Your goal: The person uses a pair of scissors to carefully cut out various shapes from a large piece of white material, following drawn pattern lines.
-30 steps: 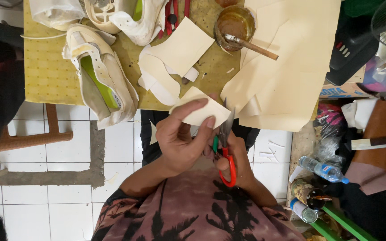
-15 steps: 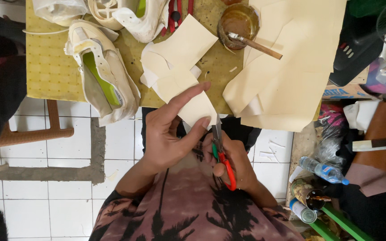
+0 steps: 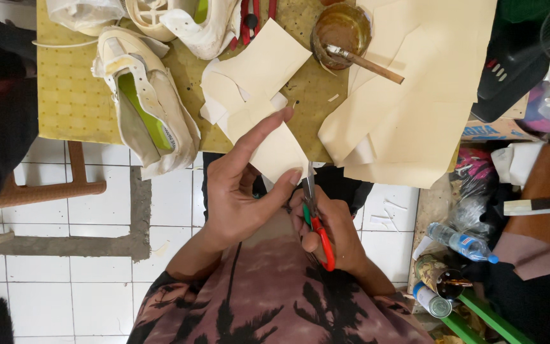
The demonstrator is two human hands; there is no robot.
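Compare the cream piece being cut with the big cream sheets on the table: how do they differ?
The held piece is small, lifted off the table in the left hand, with scissors in the right hand at its edge. The large sheets lie flat, stacked, overhanging the table edge. Both share the same cream colour.

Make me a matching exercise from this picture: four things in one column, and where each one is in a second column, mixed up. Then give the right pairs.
Things:
1. scissors
2. cream sheet piece
3. white shoe
4. brush

Places:
A. lying on the yellow table, overhanging its near edge
B. resting in the brown pot, handle sticking out
C. held in the right hand
D. pinched between thumb and fingers of the left hand

Pairs: 1-C, 2-D, 3-A, 4-B
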